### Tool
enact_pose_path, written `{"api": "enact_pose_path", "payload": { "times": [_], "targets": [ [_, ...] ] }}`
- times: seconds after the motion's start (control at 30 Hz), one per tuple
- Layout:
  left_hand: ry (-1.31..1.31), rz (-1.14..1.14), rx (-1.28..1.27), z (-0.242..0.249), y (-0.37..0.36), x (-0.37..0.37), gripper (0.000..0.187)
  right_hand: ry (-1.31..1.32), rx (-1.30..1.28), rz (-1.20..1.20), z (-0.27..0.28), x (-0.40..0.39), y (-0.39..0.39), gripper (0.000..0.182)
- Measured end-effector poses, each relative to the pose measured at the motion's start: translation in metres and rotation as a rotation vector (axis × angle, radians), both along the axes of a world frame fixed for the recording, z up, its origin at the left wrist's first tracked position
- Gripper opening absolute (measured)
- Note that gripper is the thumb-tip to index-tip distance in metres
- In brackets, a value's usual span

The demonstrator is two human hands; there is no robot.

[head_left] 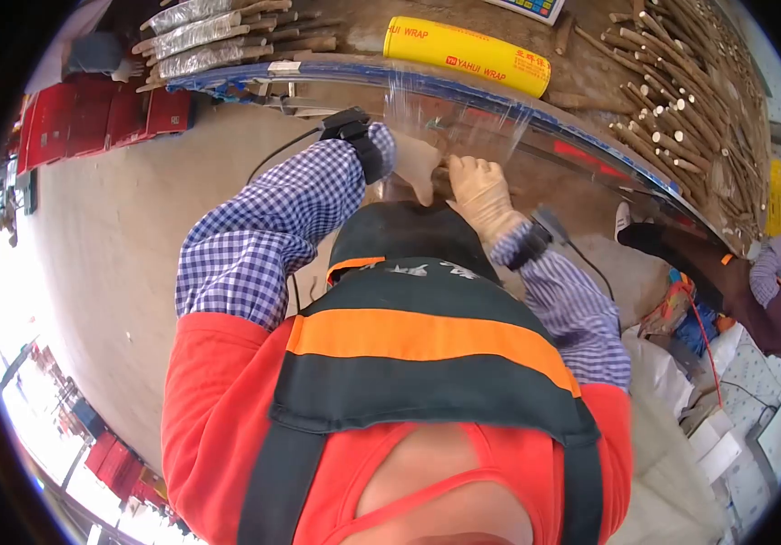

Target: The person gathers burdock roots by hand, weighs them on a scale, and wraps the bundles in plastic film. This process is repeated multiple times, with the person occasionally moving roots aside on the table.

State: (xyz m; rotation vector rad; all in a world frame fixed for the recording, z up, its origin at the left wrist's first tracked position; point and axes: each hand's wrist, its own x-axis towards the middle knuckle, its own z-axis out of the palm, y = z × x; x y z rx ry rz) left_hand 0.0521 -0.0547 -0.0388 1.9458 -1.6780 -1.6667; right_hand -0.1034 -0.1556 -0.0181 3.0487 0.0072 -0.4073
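Observation:
Between my hands, in front of the dark apron, is a bundle of brown wooden sticks [442, 185], mostly hidden by the hands and film. My left hand [416, 166], in a pale glove, is closed about the bundle with its thumb pointing down; its other fingers are largely hidden. My right hand [481, 193], also gloved, has its fingers curled over the sticks on the right. Clear plastic wrap [413, 100] stretches down from the table edge to my hands. Above it, the yellow wrap roll [468, 56] lies on the table.
The blue-edged table [336, 74] runs across the top. Film-wrapped stick bundles [204, 41] lie at its left, loose sticks [681, 118] at its right. Part of a scale [536, 7] shows at the top. Another person [736, 277] is on the right. Red boxes [91, 118] stand left.

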Motion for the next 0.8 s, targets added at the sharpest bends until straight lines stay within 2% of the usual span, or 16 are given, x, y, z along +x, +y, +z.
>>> {"api": "enact_pose_path", "payload": {
  "times": [0.07,0.13,0.17,0.2,0.23,0.27,0.3,0.33,0.4,0.47,0.5,0.53,0.6,0.67,0.73,0.8],
  "targets": [
    [-0.195,-0.100,0.003,-0.007,0.000,-0.017,0.046,0.097,0.246,-0.134,-0.020,0.010,-0.007,0.067],
    [-0.939,0.054,-0.565,0.007,0.011,-0.056,0.034,0.214,0.616,-0.226,0.001,0.016,-0.036,0.063],
    [-0.812,0.106,-0.514,0.021,0.008,-0.055,0.017,0.316,0.531,-0.190,0.027,0.026,-0.041,0.060],
    [-0.658,0.177,-0.585,0.004,0.008,-0.048,0.031,0.425,0.446,-0.148,0.044,0.030,-0.044,0.057],
    [-0.418,0.140,-0.488,0.007,0.002,-0.034,0.039,0.324,0.375,-0.165,0.030,0.022,-0.039,0.062],
    [-0.192,0.095,-0.397,0.016,-0.007,-0.012,0.048,0.180,0.077,-0.051,0.019,0.018,-0.025,0.058],
    [-0.002,0.096,-0.093,0.022,-0.019,0.006,0.061,0.050,0.105,-0.085,0.007,0.022,-0.019,0.056],
    [-0.001,0.104,-0.102,0.025,-0.018,0.001,0.061,-0.060,0.143,-0.109,-0.006,0.019,-0.015,0.054],
    [-0.414,0.009,-0.078,0.032,-0.014,-0.008,0.049,-0.140,0.194,-0.099,-0.013,0.030,-0.033,0.062],
    [-0.923,0.169,-0.722,0.001,-0.003,-0.034,0.042,0.332,0.751,-0.122,0.022,0.047,-0.056,0.071],
    [-0.710,0.181,-0.598,0.004,-0.004,-0.034,0.041,0.530,0.571,-0.127,0.044,0.056,-0.055,0.073],
    [-0.510,0.183,-0.484,0.004,-0.009,-0.024,0.040,0.521,0.576,-0.125,0.035,0.052,-0.048,0.073],
    [-0.347,0.101,-0.363,-0.015,-0.018,0.010,0.036,-0.059,-0.150,0.035,-0.005,0.028,-0.023,0.066],
    [-0.187,0.030,-0.252,-0.019,-0.018,0.006,0.033,-0.017,-0.108,-0.090,-0.025,0.033,-0.021,0.064],
    [-0.927,0.043,-0.518,-0.009,-0.011,-0.017,0.042,0.130,0.493,-0.250,-0.012,0.045,-0.039,0.064],
    [-0.915,0.213,-0.675,-0.013,-0.003,-0.028,0.050,0.557,0.542,-0.140,0.038,0.067,-0.062,0.064]
  ]
}}
